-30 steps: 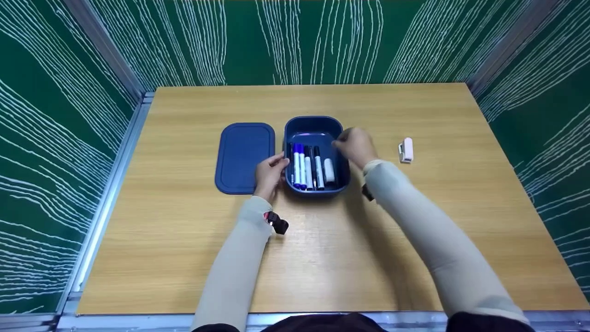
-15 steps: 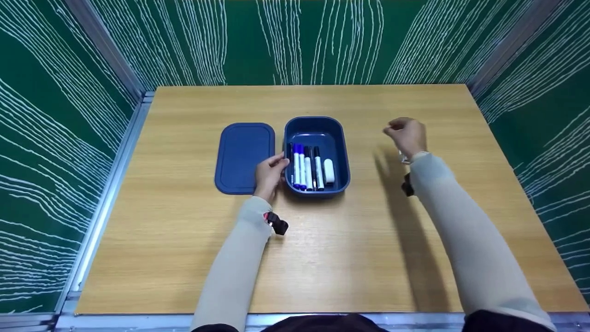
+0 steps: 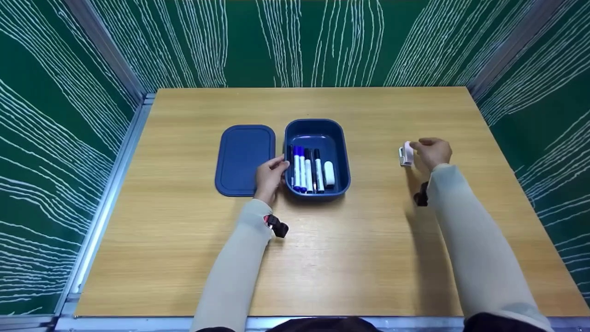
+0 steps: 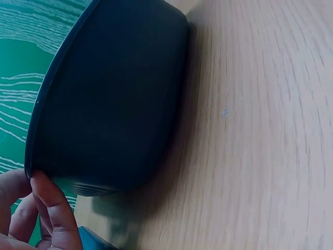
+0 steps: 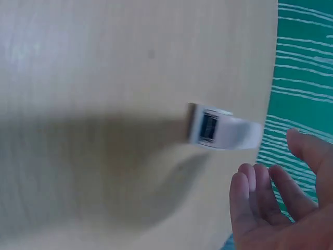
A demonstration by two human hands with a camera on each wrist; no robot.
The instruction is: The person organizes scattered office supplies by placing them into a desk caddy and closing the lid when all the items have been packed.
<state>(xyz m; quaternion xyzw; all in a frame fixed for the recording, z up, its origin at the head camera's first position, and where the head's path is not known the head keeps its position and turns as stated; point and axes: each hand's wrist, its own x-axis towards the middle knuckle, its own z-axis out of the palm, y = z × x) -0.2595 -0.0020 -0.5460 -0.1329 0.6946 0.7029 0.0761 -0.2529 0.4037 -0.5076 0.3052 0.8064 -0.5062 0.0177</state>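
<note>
In the head view my left hand [image 3: 270,177] pinches the left rim of a dark blue plastic box [image 3: 339,138]. Its thumb and fingertips show at the rim in the left wrist view, beside the outer wall of the box [image 4: 109,94]. Several whiteboard markers [image 3: 297,170] with blue or black caps lie in the box, along with a white block like an eraser [image 3: 328,173]. Over on the right, my right hand [image 3: 434,152] is just beside a small pale pink and white stapler [image 3: 406,153]. The right wrist view shows the fingers spread apart near the stapler [image 5: 226,129], holding nothing.
The flat blue lid [image 3: 244,159] lies on the wooden table [image 3: 332,258] to the left of the box. Green panels [image 3: 249,41] with white streaks stand along the back and both sides. A metal frame [image 3: 110,180] borders the table.
My right hand has left the right side of the box and moved right to the stapler. The left hand stays at the rim.
</note>
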